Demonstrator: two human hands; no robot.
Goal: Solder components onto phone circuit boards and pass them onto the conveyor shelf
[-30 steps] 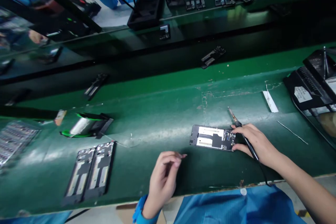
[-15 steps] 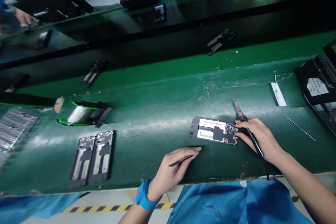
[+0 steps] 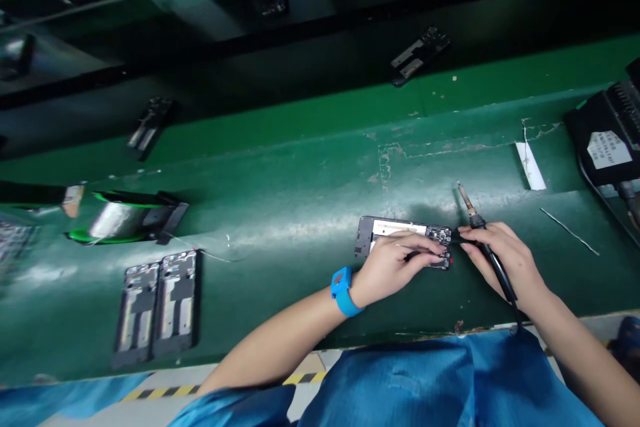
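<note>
The phone frame [image 3: 393,227] lies flat on the green desk [image 3: 290,180], before the person and between the two hands, its small circuit board at the right end. The left hand [image 3: 393,267], with a blue wristband [image 3: 345,290] behind it, reaches across the frame, thumb and fingers pinched on a dark slim tool [image 3: 411,256] that is mostly hidden. The right hand [image 3: 505,260] grips the black handle of a soldering iron [image 3: 493,263], its metal tip pointing toward the far side of the desk; the thumb and index finger are close to the frame's right end, though whether they touch it cannot be told. Farther right are a thin strand of wire [image 3: 570,231], a white strip [image 3: 531,165] and a black box [image 3: 600,133] with a white label. Well to the left, two similar phone frames [image 3: 176,303] lie side by side, just nearer the person than a spool of solder wire [image 3: 120,219] with green flanges, a loose end trailing onto the desk.
</note>
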